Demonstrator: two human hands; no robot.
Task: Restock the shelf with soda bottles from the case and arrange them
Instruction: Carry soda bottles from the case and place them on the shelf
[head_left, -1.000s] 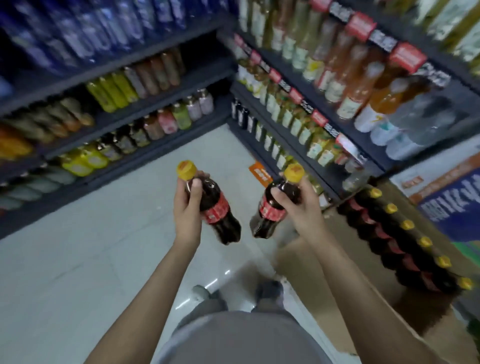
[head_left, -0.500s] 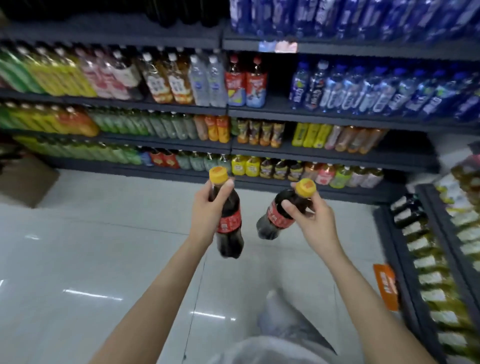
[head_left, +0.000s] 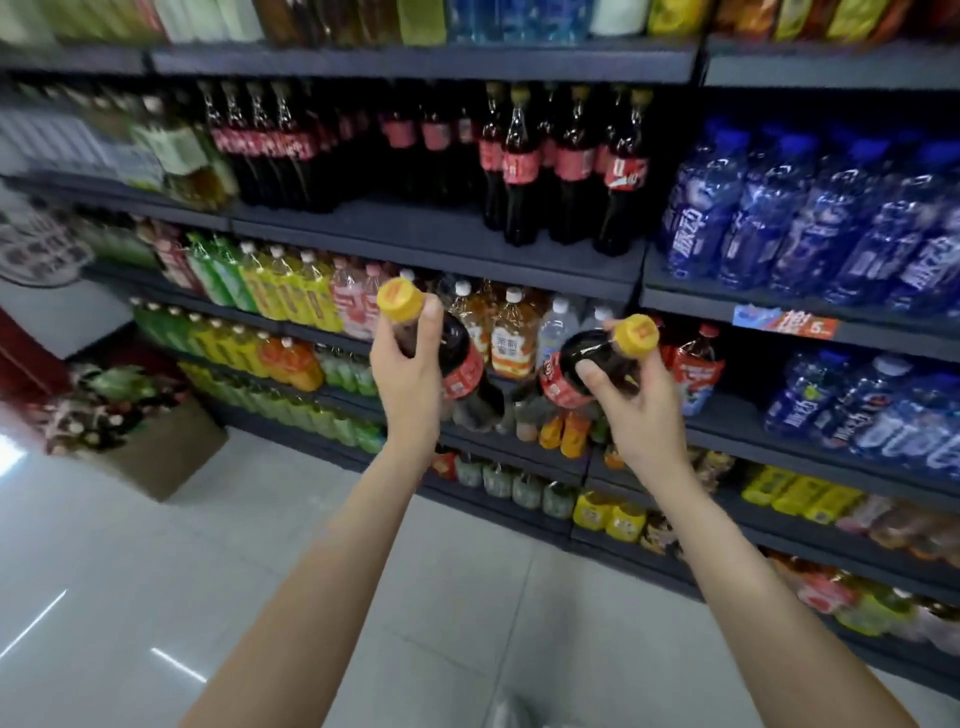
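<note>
My left hand grips the neck of a dark soda bottle with a yellow cap and red label, held tilted. My right hand grips a second such soda bottle by its neck, its base pointing left toward the first one. Both bottles hang in the air in front of the shelves. Above them, a dark shelf carries a row of matching cola bottles on its right part, with bare shelf board in front of the darker bottles further left.
Blue bottles fill the shelves at right. Yellow, green and orange drinks stand on the lower shelves. A cardboard box with packaged goods sits on the tiled floor at left.
The view has swung round from the case and the side shelves to the cola shelf, now much closer. Both hands still hold their bottles, raised higher in front of the shelves.
</note>
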